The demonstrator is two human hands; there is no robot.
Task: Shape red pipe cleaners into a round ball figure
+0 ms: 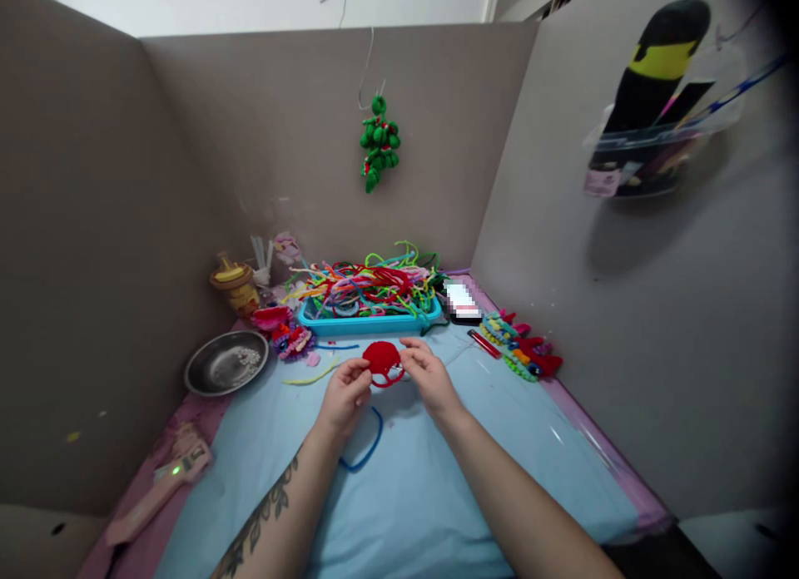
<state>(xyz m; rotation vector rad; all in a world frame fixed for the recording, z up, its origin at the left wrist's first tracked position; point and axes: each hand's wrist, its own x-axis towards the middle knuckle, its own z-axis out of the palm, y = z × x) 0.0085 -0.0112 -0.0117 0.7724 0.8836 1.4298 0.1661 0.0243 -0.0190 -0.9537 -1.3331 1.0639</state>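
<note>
Both my hands hold a small red pipe-cleaner piece (383,361) above the light blue table cover (412,487). My left hand (344,396) pinches its left side with closed fingers. My right hand (428,378) grips its right side, fingers curled. A blue pipe cleaner (368,447) lies bent on the cover just under my left wrist. A yellow pipe cleaner (309,375) lies left of my hands.
A blue tray (368,321) heaped with coloured pipe cleaners stands behind my hands. A metal bowl (225,363) sits at left, a pink glue gun (159,487) near the left edge. Finished colourful figures (528,353) lie at right. Grey partition walls enclose the table.
</note>
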